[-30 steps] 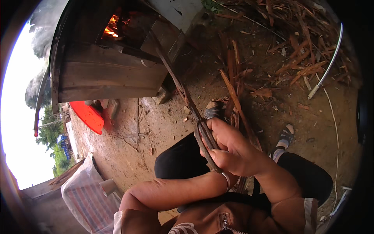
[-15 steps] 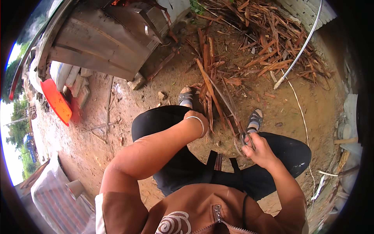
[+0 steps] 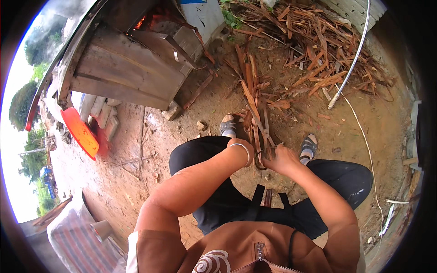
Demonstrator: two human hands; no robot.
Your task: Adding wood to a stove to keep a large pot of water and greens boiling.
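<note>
My left hand [image 3: 242, 152], with a pale bangle at its wrist, is closed beside the near end of a bundle of split wood strips [image 3: 253, 107]. Its fingers curl out of sight, so what they hold is hidden. Close to its right, my right hand [image 3: 281, 159] pinches a thin dark curved strip [image 3: 260, 164] that makes a loop between the two hands. The wood strips lie lengthwise on the ground between my sandalled feet, pointing away from me.
Ahead on the left stands a metal-sided stove [image 3: 132, 63] with fire [image 3: 140, 22] inside. A heap of split wood [image 3: 323, 50] lies far right, beside a pale pole [image 3: 350, 68]. An orange-red basin [image 3: 79, 132] leans at left; a plastic-wrapped striped bundle [image 3: 86, 236] sits near left.
My right hand has moved left, close to my left hand, bringing the dark strip with it. The whole view has shifted slightly, showing more of the stove's fire.
</note>
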